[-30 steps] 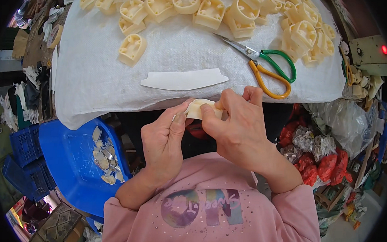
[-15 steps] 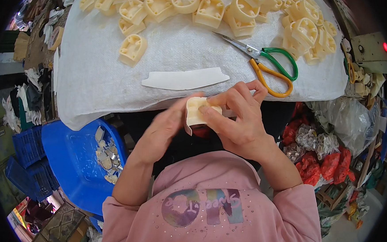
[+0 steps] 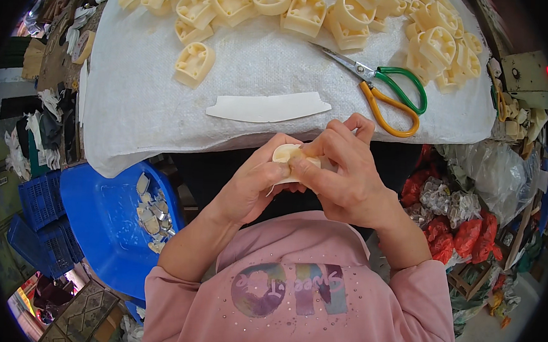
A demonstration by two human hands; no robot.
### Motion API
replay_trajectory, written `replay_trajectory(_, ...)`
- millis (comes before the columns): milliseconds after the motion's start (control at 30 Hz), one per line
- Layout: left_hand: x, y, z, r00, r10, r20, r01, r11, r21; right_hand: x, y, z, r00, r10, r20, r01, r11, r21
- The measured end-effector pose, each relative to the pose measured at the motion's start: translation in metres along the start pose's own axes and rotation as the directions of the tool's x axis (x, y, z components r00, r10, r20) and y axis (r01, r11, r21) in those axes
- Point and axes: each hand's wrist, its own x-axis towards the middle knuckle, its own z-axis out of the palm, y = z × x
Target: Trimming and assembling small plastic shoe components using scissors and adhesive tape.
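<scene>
A small cream plastic piece (image 3: 286,153) with a rounded edge is held between both hands, just off the near edge of the covered table. My left hand (image 3: 251,181) wraps round its left side, thumb pressing on it. The fingers of my right hand (image 3: 349,175) pinch its right side; they hide part of it. A pale strip edge and a thin thread-like end show below the piece. Beyond the hands lies a curved white strip (image 3: 268,107), flat on the white woven cover (image 3: 146,113). Scissors (image 3: 380,83) with one green and one orange handle rest to its right, blades partly open.
Many hollow cream plastic pieces (image 3: 305,15) are heaped along the table's far side, with one (image 3: 194,64) lying apart. A blue basin (image 3: 104,223) with scraps stands at lower left, near blue crates (image 3: 41,200). Red and clear plastic bags (image 3: 467,236) crowd the right.
My left hand, blurred and spread along the piece's left side before, has closed round it. The piece has turned and sits slightly lower. The whole view has shifted a little.
</scene>
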Motion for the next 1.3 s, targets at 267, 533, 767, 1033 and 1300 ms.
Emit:
replay_trajectory(267,0.005,0.001,-0.005,0.988,0.147,0.046,-0.154,0.965,0.212,-0.004,0.008,0.001,0.996,-0.014,-0.094,0.013,1.0,-0.006)
replay_trajectory(533,-0.019,-0.017,0.003,0.7,0.699,-0.149,-0.486,0.619,0.617,-0.007,0.007,-0.002,0.994,0.048,-0.099,-0.047,0.999,0.007)
replay_trajectory(767,-0.014,-0.012,0.012,0.574,0.819,-0.019,-0.519,0.381,0.765,-0.007,0.006,-0.003,0.995,0.084,-0.057,-0.081,0.995,0.05)
replay_trajectory(1033,-0.02,-0.01,0.018,0.659,0.722,-0.209,-0.356,0.545,0.759,-0.009,-0.001,-0.001,0.994,0.108,0.032,-0.106,0.992,-0.064)
replay_trajectory(1300,-0.018,-0.009,0.026,0.739,0.576,-0.35,-0.317,0.755,0.574,-0.015,0.001,0.0,0.992,0.102,0.071,-0.097,0.993,-0.062)
